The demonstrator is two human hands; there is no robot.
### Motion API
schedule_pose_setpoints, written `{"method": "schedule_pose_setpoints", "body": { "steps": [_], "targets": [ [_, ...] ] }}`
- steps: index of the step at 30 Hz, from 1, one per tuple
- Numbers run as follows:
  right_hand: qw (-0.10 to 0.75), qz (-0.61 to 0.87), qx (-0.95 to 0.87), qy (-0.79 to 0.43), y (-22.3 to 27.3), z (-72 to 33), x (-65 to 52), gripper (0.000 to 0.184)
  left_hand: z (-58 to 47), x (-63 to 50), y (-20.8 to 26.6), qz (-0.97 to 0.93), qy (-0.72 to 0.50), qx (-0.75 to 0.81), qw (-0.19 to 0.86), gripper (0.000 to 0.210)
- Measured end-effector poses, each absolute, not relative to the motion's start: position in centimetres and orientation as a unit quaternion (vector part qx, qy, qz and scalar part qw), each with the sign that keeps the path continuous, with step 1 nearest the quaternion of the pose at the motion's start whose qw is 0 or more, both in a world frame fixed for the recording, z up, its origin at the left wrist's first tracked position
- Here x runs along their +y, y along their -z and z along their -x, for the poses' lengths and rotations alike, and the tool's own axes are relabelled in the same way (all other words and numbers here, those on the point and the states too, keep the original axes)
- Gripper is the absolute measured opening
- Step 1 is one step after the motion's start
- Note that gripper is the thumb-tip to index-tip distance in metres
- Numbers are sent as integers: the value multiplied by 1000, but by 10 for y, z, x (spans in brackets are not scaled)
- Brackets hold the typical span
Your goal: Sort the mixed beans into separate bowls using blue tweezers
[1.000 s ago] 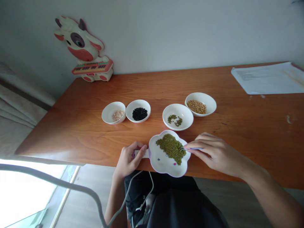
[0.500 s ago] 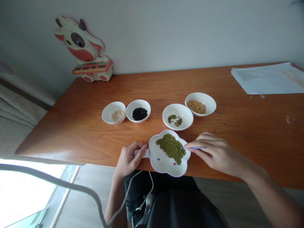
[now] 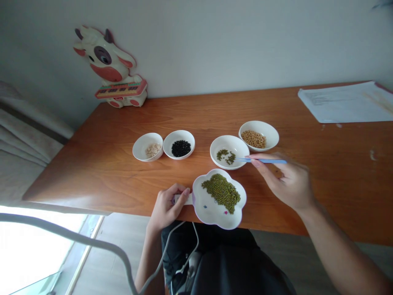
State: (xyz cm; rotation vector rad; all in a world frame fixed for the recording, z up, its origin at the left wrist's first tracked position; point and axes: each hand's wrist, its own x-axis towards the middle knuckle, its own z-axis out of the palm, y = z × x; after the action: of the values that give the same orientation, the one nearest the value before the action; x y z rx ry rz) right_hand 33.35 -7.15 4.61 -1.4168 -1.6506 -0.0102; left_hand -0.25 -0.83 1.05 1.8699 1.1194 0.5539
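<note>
My left hand (image 3: 168, 207) is closed around the handle of a white flower-shaped dish (image 3: 204, 212), held at the table's front edge. Green mung beans (image 3: 222, 190) lie heaped in the dish. Pinched in my right hand (image 3: 287, 180) is a pair of blue tweezers (image 3: 267, 161). Their tips reach over the right rim of a white bowl (image 3: 216, 143) that contains a few mung beans (image 3: 230, 157). Whether a bean sits between the tips is too small to tell.
Behind stands a bowl (image 3: 272, 132) of tan beans. To the left are a bowl (image 3: 167, 141) of black beans and one (image 3: 138, 145) with pale flakes. A cow toy (image 3: 106, 73) leans by the wall; papers (image 3: 346, 102) lie right. A grey cable (image 3: 101, 243) crosses lower left.
My right hand has moved up and away from the dish with the tweezers, whose tips are now at the mung bean bowl. My left hand and the dish have stayed put.
</note>
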Motion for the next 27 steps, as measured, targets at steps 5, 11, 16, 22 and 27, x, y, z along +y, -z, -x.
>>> {"method": "schedule_pose_setpoints", "body": {
  "steps": [5,11,16,22,27],
  "targets": [
    [386,539,-746,-67,-62,-341,-90,28,3,-9,-11,-751,-218,450,431,33],
    [275,509,-810,-98,-66,-340,-107,18,3,-8,-10,-756,-217,449,424,33],
    [258,497,-825,-78,-61,-330,-107,16,3,-7,-10,-756,-214,451,424,33],
    [266,495,-826,-43,-58,-322,-104,15,3,-8,-10,-754,-215,450,427,34],
    [287,486,-825,-33,-58,-320,-102,13,3,-8,-12,-754,-215,451,427,35]
  ]
}}
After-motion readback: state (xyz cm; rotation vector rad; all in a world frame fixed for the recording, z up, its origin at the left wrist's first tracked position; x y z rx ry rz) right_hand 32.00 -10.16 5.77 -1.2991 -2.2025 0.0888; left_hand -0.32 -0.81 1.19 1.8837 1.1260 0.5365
